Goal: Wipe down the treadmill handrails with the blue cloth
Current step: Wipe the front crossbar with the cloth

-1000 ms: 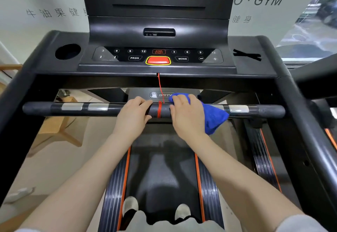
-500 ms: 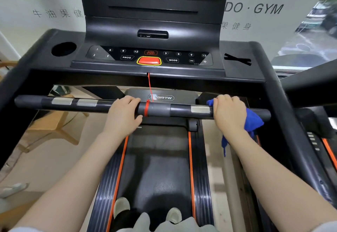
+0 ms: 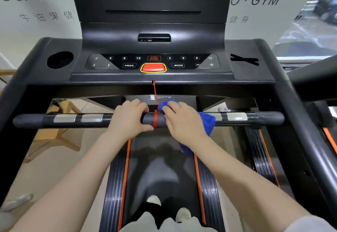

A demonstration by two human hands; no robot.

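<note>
A black horizontal handrail [image 3: 259, 119] with silver sensor plates crosses the treadmill in front of me. My left hand [image 3: 128, 120] grips the bar just left of centre. My right hand [image 3: 182, 121] presses the blue cloth [image 3: 208, 123] around the bar just right of centre; the cloth bunches under my palm and hangs down behind my wrist. A red safety cord [image 3: 155, 104] drops from the console and loops around the bar between my two hands.
The console [image 3: 153, 63] with a red stop button sits above the bar, a cup holder [image 3: 60, 59] at its left. Black side rails [image 3: 299, 122] slope down on both sides. The running belt [image 3: 158, 167] and my shoes lie below. Wooden furniture [image 3: 60, 136] stands at left.
My right hand has slid the blue cloth leftward along the bar, from its right end back to the centre beside the red cord. My left hand has kept its grip.
</note>
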